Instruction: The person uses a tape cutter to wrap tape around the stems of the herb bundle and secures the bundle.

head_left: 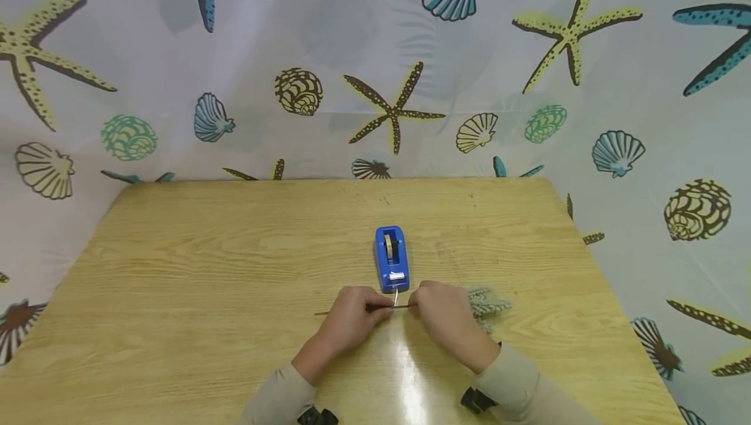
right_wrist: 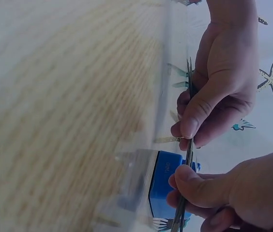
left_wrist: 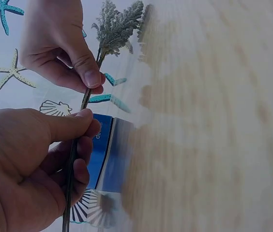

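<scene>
A small bunch of thin-stemmed flowers with grey-green heads (head_left: 488,304) is held crosswise, heads to the right. My left hand (head_left: 347,316) pinches the dark stems (left_wrist: 68,188) between thumb and fingers, their thin ends sticking out past it on the left. Closer to the heads, my right hand (head_left: 447,315) pinches the same stems, with a short bare stretch between the two hands. Just beyond the hands stands a blue tape dispenser (head_left: 384,275), its cutter end facing me. From it a narrow strip of clear tape (head_left: 396,296) reaches down to the stems between my fingertips.
The wooden table (head_left: 205,268) spreads out around both hands. At its back and sides hangs a white cloth (head_left: 364,40) printed with starfish and shells. A dark strap (head_left: 478,400) shows at the right sleeve.
</scene>
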`<state>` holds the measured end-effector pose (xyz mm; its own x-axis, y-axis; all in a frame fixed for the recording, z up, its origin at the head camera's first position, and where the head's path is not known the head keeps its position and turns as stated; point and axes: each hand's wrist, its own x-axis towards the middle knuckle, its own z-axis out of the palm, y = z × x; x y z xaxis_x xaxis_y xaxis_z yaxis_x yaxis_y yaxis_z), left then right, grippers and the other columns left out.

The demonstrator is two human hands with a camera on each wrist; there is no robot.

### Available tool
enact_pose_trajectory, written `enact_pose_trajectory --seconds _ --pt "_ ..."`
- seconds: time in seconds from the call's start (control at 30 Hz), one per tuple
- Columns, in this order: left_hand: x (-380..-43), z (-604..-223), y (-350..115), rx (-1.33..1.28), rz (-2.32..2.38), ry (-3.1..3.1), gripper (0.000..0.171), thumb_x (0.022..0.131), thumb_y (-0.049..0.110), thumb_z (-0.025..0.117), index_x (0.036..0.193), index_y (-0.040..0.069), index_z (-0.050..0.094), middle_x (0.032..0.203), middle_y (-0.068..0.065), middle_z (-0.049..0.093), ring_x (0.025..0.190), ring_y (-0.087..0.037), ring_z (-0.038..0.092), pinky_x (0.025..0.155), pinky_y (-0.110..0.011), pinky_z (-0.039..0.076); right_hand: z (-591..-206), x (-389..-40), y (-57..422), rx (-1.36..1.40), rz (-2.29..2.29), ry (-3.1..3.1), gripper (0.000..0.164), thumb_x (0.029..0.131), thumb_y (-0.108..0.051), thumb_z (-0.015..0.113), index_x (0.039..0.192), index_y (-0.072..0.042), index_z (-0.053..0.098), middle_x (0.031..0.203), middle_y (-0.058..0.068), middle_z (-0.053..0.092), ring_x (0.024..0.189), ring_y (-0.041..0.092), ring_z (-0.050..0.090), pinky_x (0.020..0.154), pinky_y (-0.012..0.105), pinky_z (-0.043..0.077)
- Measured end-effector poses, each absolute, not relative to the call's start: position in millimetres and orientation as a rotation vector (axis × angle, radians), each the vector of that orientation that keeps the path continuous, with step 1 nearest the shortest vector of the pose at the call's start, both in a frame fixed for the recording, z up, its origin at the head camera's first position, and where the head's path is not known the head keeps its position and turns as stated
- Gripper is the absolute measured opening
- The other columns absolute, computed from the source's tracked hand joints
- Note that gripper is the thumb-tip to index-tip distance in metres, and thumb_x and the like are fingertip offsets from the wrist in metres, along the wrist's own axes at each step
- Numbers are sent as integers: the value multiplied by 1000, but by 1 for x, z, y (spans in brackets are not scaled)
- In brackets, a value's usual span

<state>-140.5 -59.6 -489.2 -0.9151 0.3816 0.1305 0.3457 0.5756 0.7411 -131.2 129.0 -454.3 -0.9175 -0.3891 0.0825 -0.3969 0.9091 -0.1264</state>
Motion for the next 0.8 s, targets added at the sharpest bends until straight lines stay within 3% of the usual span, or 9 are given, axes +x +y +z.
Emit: enact_pose_trajectory --seconds 0.17,0.3,0.47,0.8 --pt "-139 -488 -59 585 1272 2722 12 93 12 70 99 9 79 96 -3 77 88 -13 70 77 -28 55 -457 -132 131 626 233 -2988 4 82 -24 81 82 -20 81 74 -5 68 68 17 67 54 34 51" --pt "-139 -487 -59 554 1231 2719 14 96 14 66 99 8 78 95 -3 75 85 -10 65 74 -27 53 -458 -132 131 619 240 -2971 5 81 -25 82 81 -20 80 75 -6 68 67 17 67 53 34 51" --pt "-138 -485 -58 556 1209 2726 12 96 11 66 97 7 77 90 -1 72 80 -8 60 70 -24 49 -458 -133 131 603 268 -2969 5 81 -25 82 81 -20 80 74 -7 67 66 16 66 52 33 50" --pt "-140 -485 -56 535 1248 2756 6 92 8 71 91 8 77 87 0 73 80 -10 63 71 -25 51 -456 -134 129 586 325 -2975 5 80 -23 83 79 -19 79 74 -7 66 66 16 65 54 34 51"
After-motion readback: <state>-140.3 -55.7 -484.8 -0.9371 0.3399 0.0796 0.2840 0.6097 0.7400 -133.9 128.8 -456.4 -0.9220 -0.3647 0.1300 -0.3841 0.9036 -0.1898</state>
